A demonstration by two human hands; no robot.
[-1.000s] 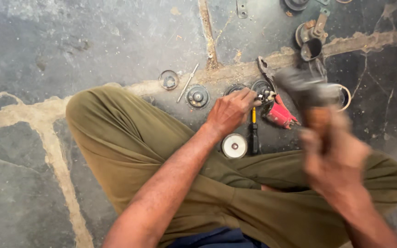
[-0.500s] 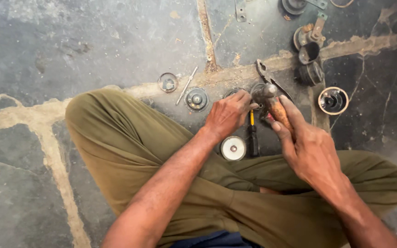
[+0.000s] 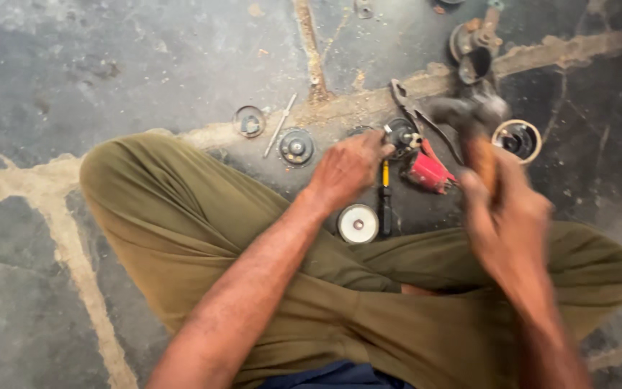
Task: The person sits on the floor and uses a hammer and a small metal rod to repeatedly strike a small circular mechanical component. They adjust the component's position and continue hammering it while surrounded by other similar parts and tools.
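Concrete floor (image 3: 109, 65); right hand (image 3: 505, 223) now raised, blurred.

Setting: informal repair workshop, work done seated on the floor. Evidence: cracked, patched concrete floor (image 3: 73, 72) stained dark; loose metal discs (image 3: 296, 147), bearing ring (image 3: 517, 138), pliers (image 3: 406, 101), screwdriver (image 3: 385, 198) and red machine part (image 3: 427, 171) spread directly on it.

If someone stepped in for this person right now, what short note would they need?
Left hand steadies a small round metal part on the floor, beside a red tool body.
Right hand, blurred in motion, grips a wooden-handled hammer raised above that part.
A yellow-handled screwdriver and a white disc lie just in front of the crossed legs; pliers lie behind.
The part is not seated or freed as far as can be seen; the hammering is underway.
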